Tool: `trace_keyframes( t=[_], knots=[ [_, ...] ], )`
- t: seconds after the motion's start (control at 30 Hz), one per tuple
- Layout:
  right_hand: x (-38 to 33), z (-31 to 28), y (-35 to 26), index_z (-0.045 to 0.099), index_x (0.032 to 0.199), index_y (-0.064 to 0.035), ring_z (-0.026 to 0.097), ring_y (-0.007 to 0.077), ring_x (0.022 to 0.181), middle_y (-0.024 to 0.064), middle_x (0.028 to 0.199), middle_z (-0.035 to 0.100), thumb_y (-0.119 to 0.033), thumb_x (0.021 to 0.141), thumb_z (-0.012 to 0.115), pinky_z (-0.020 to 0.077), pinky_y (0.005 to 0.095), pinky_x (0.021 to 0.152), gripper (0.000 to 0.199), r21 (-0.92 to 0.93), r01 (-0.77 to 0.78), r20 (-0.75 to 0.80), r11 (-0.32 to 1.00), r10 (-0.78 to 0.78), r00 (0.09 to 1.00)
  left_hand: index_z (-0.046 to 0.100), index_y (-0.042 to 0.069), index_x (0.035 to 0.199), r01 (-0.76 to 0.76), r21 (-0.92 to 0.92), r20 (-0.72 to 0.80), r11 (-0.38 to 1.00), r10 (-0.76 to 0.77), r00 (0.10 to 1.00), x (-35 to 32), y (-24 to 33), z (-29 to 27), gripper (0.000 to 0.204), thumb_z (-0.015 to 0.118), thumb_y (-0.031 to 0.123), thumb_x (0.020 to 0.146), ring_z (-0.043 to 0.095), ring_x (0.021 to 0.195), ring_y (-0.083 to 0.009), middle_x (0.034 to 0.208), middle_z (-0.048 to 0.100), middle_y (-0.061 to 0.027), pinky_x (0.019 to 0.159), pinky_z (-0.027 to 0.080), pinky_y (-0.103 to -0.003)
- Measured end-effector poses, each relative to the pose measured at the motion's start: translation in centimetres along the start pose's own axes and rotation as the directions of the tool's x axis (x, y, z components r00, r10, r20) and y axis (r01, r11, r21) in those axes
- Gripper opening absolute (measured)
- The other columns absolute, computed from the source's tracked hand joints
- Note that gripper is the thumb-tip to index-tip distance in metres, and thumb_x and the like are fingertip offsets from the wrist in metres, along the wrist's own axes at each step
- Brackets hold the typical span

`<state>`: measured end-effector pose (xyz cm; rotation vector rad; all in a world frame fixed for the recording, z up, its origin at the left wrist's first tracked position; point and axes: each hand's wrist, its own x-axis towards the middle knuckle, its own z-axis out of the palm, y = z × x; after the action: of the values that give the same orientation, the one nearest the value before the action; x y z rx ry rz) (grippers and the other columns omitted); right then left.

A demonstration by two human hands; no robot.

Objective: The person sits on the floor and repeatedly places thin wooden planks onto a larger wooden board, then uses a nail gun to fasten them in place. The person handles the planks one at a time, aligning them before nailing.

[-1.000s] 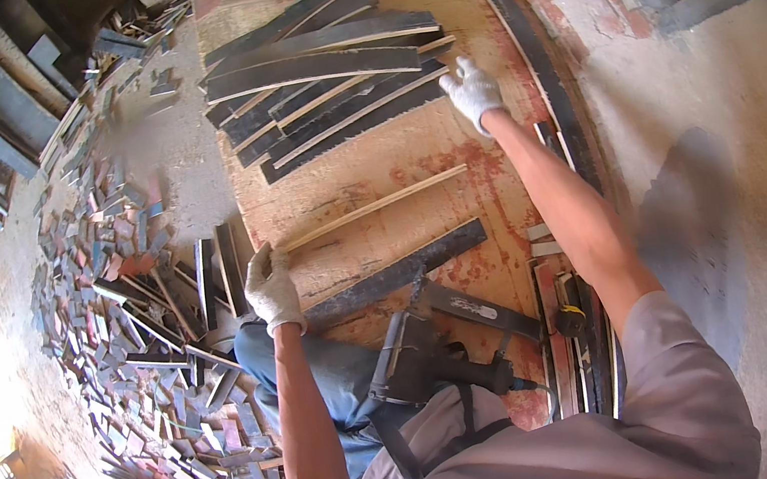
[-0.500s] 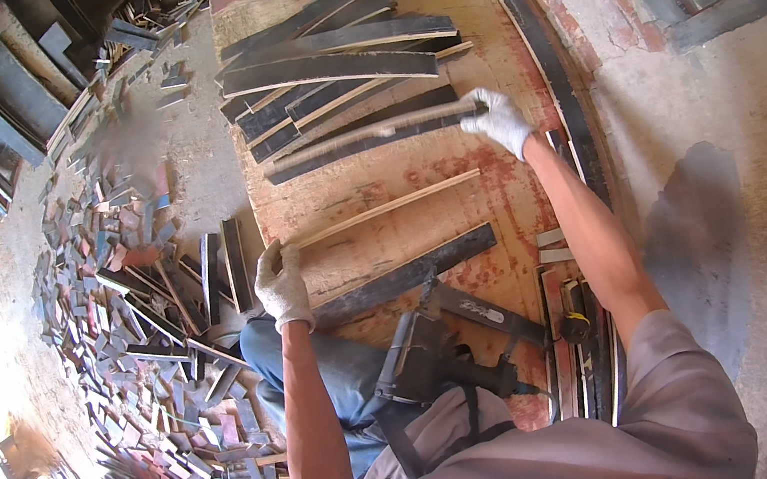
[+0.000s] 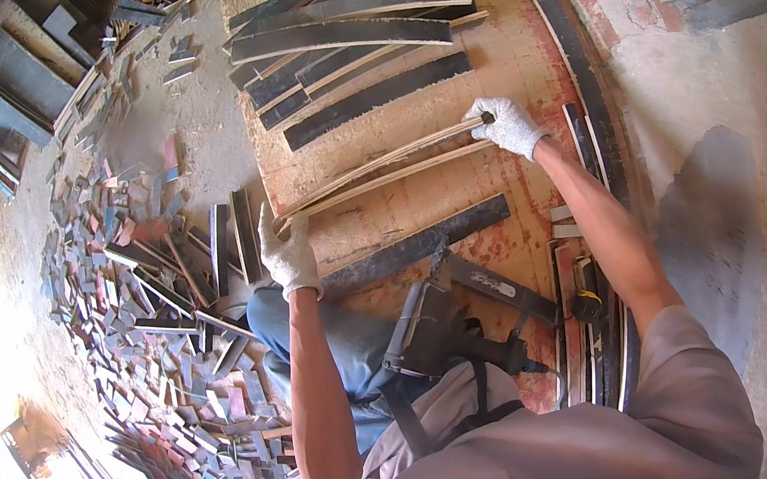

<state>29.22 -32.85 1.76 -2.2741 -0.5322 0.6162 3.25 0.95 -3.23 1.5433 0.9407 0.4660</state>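
View from above of a person working over a wooden board (image 3: 515, 55) lying on the floor. The right hand (image 3: 508, 124), in a white glove, has its fingers clenched around the far end of a thin pale strip (image 3: 381, 161) that runs across the middle of the board. The left hand (image 3: 289, 253), also gloved, rests at the near end of the strip by the board's left edge; whether its fingers grasp the strip cannot be told. A second pale strip (image 3: 394, 179) lies just beside the first. Beyond them, a stack of dark curved slats (image 3: 350, 37) covers the upper part of the board. A dark flat bar (image 3: 415, 246) lies nearer the person, and a nail gun (image 3: 444, 326) rests at the knee. Scattered wood offcuts (image 3: 140, 300) cover the floor (image 3: 732, 80) to the left.
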Motion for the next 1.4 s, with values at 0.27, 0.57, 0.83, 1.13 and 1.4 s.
trace_keyframes(
  t=[0.27, 0.57, 0.83, 1.13, 1.4],
  knots=[
    [-2.6, 1.2, -1.6, 0.071, 0.097, -0.0035, 0.067, 0.021, 0.072, 0.0127, 0.089, 0.071, -0.034, 0.092, 0.073, 0.0544, 0.0376, 0.076, 0.031, -0.141, -0.399, -0.231, 0.906, 0.362, 0.903, 0.067, 0.008, 0.131, 0.013, 0.049, 0.014, 0.999, -0.013, 1.0, 0.7, -0.8, -0.7, 0.047, 0.08, 0.011, 0.087, 0.067, 0.102, -0.0167, 0.123, 0.069, -0.0089, 0.089, 0.054, -0.031],
    [-5.3, 4.2, -0.8, 0.065, 0.116, -0.0005, 0.072, 0.0196, 0.072, 0.0109, 0.089, 0.072, -0.035, 0.094, 0.074, 0.0612, 0.0338, 0.062, 0.042, 0.73, -0.37, -0.058, 0.574, 0.591, 0.804, 0.069, 0.005, 0.13, 0.011, 0.039, 0.031, 0.999, -0.013, 0.999, 1.3, -1.5, -0.9, 0.047, 0.079, 0.008, 0.084, 0.065, 0.108, -0.0177, 0.125, 0.07, -0.0106, 0.093, 0.052, -0.031],
    [-2.4, 1.2, 0.8, 0.065, 0.119, -0.0091, 0.069, 0.0362, 0.101, 0.0173, 0.109, 0.073, -0.036, 0.095, 0.067, 0.0556, 0.043, 0.088, 0.036, -0.213, -0.203, -0.509, 0.956, 0.069, 0.858, 0.069, 0.006, 0.13, -0.028, 0.161, 0.013, 0.987, 0.027, 1.0, 1.2, -0.7, -0.3, 0.047, 0.079, 0.013, 0.085, 0.065, 0.109, -0.0177, 0.123, 0.071, -0.0092, 0.096, 0.052, -0.032],
    [8.1, -0.4, 0.2, 0.056, 0.14, -0.017, 0.053, 0.039, 0.128, 0.016, 0.136, 0.059, -0.016, 0.089, 0.069, 0.047, 0.0462, 0.104, 0.052, -0.772, 0.043, -0.219, 0.635, -0.328, 0.919, 0.068, 0.006, 0.13, 0.005, 0.136, 0.014, 0.991, -0.007, 1.0, 1.1, -0.6, 0.1, 0.047, 0.079, 0.009, 0.085, 0.063, 0.116, -0.0191, 0.128, 0.069, -0.0091, 0.101, 0.049, -0.033],
    [4.0, -1.2, 0.4, 0.071, 0.1, -0.014, 0.062, 0.031, 0.099, 0.0054, 0.102, 0.065, -0.014, 0.083, 0.073, 0.0522, 0.0415, 0.085, 0.018, -0.547, 0.31, -0.131, 0.778, -0.445, 0.886, 0.068, 0.007, 0.131, 0.021, 0.103, -0.001, 0.994, -0.021, 1.0, 0.9, -0.5, -0.3, 0.048, 0.079, 0.008, 0.085, 0.062, 0.116, -0.019, 0.129, 0.069, -0.0082, 0.102, 0.048, -0.033]
  ],
)
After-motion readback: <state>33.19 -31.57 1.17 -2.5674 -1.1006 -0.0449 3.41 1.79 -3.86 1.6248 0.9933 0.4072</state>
